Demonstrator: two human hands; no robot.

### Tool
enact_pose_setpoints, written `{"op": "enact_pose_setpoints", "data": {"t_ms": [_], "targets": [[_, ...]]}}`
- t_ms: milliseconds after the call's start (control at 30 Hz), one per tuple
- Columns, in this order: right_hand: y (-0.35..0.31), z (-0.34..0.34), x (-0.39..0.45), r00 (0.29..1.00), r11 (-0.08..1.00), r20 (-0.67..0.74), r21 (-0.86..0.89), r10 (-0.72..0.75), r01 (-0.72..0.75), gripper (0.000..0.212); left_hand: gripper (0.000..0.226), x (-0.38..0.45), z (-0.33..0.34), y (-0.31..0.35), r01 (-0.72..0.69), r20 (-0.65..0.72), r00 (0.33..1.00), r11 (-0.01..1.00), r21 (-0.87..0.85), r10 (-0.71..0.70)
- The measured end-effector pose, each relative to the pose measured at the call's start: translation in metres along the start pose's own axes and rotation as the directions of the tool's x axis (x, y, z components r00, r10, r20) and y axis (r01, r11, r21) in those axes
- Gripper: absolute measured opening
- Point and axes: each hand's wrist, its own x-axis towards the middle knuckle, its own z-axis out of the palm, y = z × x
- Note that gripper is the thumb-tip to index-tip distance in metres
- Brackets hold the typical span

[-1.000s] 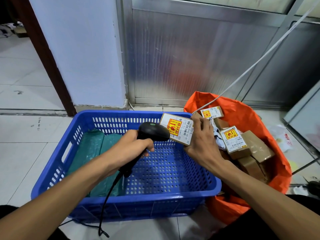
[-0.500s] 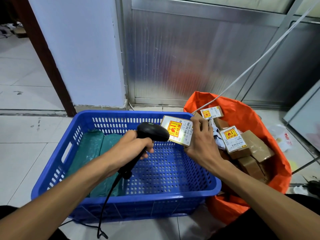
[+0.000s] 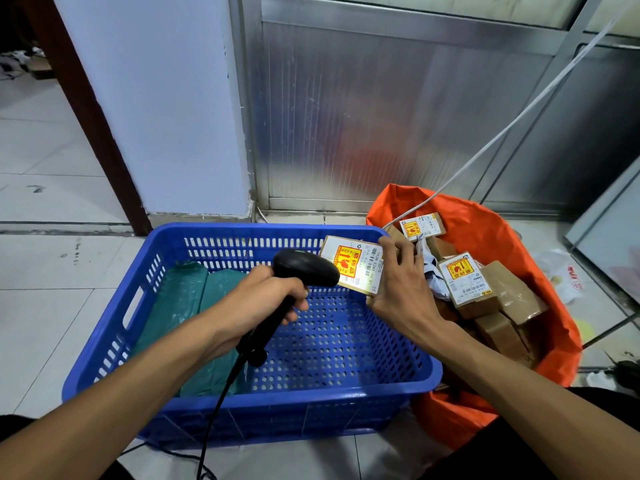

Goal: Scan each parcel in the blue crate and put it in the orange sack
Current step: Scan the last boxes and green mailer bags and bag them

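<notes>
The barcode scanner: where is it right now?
In the head view, the barcode scanner is gripped in the left hand above the blue crate, aimed at the parcel.

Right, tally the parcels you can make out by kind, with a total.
Cardboard boxes in the orange sack: at least 4, more partly hidden
Cardboard box in the right hand: 1
Green mailer bags in the blue crate: 2
Total: at least 7

Pale tiled floor (image 3: pixel 52 271); white wall (image 3: pixel 156 109); ribbed metal panel (image 3: pixel 381 109); dark door frame (image 3: pixel 86 109).

A parcel-sorting room: labelled cartons (image 3: pixel 485 296) fill an orange sack (image 3: pixel 491 237) beside a blue crate (image 3: pixel 242 407).
</notes>
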Motion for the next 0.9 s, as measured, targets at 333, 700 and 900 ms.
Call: {"op": "enact_pose_setpoints", "data": {"t_ms": [333, 700, 900], "targets": [[-0.002, -0.002, 0.000, 1.000, 1.000, 0.020, -0.014, 0.011, -0.010, 0.090, 0.021, -0.001, 0.002, -0.001, 0.092, 0.017, 0.996, 0.991, -0.101, -0.091], [-0.003, 0.002, -0.003, 0.998, 0.999, 0.066, -0.035, 0.000, 0.003, 0.095, 0.018, 0.001, 0.002, -0.003, 0.086, 0.014, 0.996, 0.995, -0.060, -0.085], [0.004, 0.012, 0.002, 0.960, 0.966, 0.278, 0.256, -0.041, -0.033, 0.100, 0.016, 0.005, 0.002, -0.003, 0.035, -0.065, 0.997, 0.998, 0.044, -0.032]]}}
